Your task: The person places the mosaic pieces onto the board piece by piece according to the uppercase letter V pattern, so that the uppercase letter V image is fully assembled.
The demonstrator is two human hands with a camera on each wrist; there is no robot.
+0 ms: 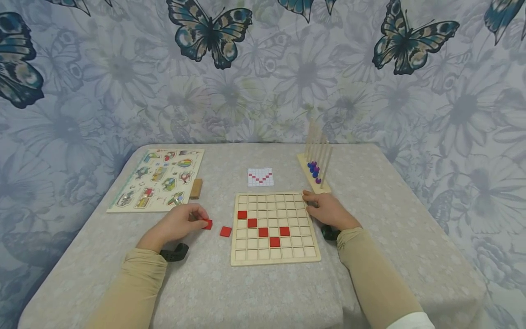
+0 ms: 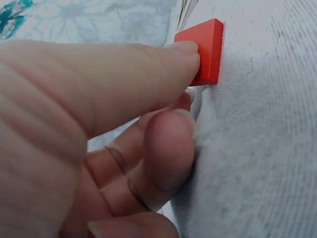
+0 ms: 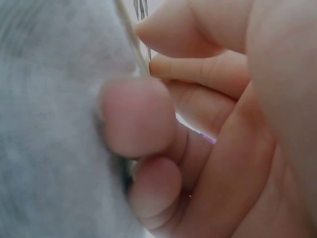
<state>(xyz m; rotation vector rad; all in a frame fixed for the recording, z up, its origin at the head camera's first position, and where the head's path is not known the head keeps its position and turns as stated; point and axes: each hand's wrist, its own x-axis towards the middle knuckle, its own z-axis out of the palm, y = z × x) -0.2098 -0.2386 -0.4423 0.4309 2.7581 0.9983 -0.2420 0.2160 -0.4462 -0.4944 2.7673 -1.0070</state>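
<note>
My left hand (image 1: 176, 226) pinches a small square red tile (image 2: 212, 52) between thumb and fingers, low over the tablecloth left of the board. A second red tile (image 1: 225, 231) lies loose between that hand and the board. On the wooden grid board (image 1: 276, 262), several red tiles (image 1: 263, 232) sit in squares, stepping down to the right and then up by one. My right hand (image 1: 330, 210) rests at the board's upper right edge. Its thumb and index fingertips (image 3: 158, 65) touch the edge, while the other fingers bend against the cloth.
Behind the board lies a pattern card (image 1: 260, 177) with a red V of squares. A wooden stand (image 1: 326, 188) with upright rods and blue and purple beads is at the back right. A picture puzzle board (image 1: 156, 178) lies at the left, beside a brown wooden block (image 1: 196, 188).
</note>
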